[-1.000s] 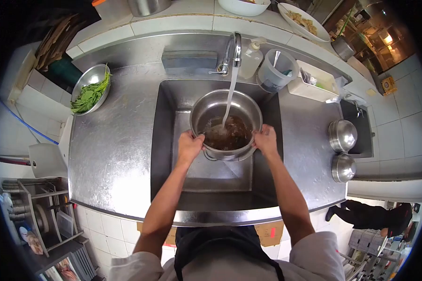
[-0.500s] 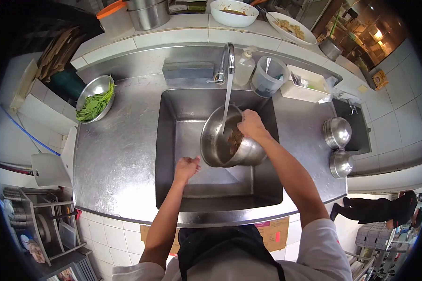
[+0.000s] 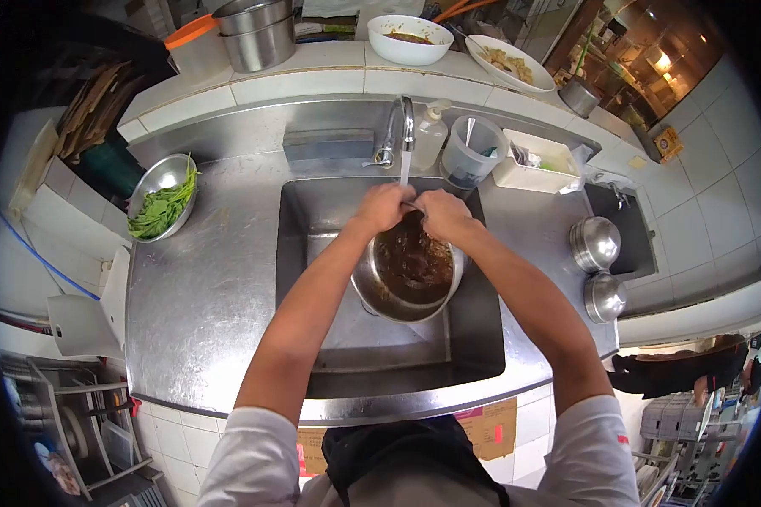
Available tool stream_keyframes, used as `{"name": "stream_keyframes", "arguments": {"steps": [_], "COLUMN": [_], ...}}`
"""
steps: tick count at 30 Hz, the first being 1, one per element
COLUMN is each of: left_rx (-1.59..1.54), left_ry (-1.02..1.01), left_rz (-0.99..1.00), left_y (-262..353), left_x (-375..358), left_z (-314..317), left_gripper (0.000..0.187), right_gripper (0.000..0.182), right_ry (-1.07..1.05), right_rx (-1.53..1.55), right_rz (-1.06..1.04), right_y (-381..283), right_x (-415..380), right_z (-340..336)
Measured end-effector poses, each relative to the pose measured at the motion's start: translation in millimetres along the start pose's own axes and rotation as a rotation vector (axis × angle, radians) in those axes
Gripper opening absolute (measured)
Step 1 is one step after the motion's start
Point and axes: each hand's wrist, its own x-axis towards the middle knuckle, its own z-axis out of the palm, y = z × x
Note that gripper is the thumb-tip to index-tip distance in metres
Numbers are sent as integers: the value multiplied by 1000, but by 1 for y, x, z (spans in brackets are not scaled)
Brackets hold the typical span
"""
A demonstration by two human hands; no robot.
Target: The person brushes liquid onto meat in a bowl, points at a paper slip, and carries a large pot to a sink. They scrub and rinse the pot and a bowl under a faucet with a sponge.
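Note:
A steel pot is in the sink, with dark brown liquid and pieces inside. Water runs from the faucet down between the hands. My left hand and my right hand meet above the pot's far side, fingers closed. Between them shows a bit of something too small to name; the fingertips are partly hidden.
Leafy greens sit in a steel bowl at the left. Behind the sink are a grey block, a pump bottle, a plastic jug and a white bin. Metal bowls lie at the right.
My left hand has moved up and right to meet my right hand, which has left the pot's rim. The pot, tilted before, now stands more level with its opening upward.

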Motion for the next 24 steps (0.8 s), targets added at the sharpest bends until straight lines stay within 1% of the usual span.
{"name": "stream_keyframes", "arguments": {"steps": [1, 3, 4, 6, 7, 8, 9, 10, 12, 14, 15, 17, 18, 19, 20, 21, 22, 23, 24], "left_rx": [-3, -132, -133, -295, -275, -252, -344, -435, -763, -1300, -1301, -1250, -1252, -949, -649, -535, -420, -416, -266], "left_ry": [-2, -75, -76, 19, -80, -183, -184, -186, -68, 108, 112, 412, 411, 388, 361, 320, 282, 282, 240], "left_rz": [2, -79, -74, -227, -407, -588, -739, -889, -1077, -1151, -1147, -1117, -1117, -1057, -985, -961, -931, -929, -856], "left_y": [-2, -11, -26, -66, -77, -81, -73, -63, -64, -21, -13, -2, -11, -30, -33, -35, -22, -17, -14], "left_x": [6, 19, 16, -2, -18, -37, -54, -73, -113, -144, -148, -159, -161, -161, -154, -149, -134, -120, -107], "left_z": [8, 23, 32, 38, 34, 33, 34, 38, 92, 103, 108, 118, 116, 115, 98, 81, 38, 12, -10], "left_gripper": [34, 25, 25, 31, 40, 49, 54, 59, 59, 46, 46, 27, 27, 22, 16, 18, 19, 19, 20], "right_gripper": [22, 25, 25, 22, 22, 21, 21, 21, 20, 21, 22, 24, 25, 25, 26, 27, 24, 24, 23], "right_ry": [-1, 45, 47, 63, 58, 165, 274, 270, 306, 312, 333, 356, 385, 385, 389, 392, 237, 238, 77], "right_rx": [-1, 97, 97, 169, 164, 209, 255, 256, 271, 310, 349, 372, 393, 392, 558, 729, 895, 899, 1050], "right_rz": [4, 16, 21, 132, 136, 118, 97, 101, 249, 265, 271, 264, 253, 254, 373, 492, 523, 522, 576], "right_y": [2, 9, 10, 12, 15, 18, 17, 13, 8, 23, 30, 34, 38, 41, 46, 50, 63, 69, 72], "right_x": [5, 18, 17, 9, 1, -10, -19, -29, -42, -41, -34, -26, -21, -16, -10, -6, -3, -8, -16], "right_z": [5, 15, 15, 12, 12, 12, 11, 10, 4, 22, 30, 44, 49, 52, 55, 58, 61, 65, 70]}}
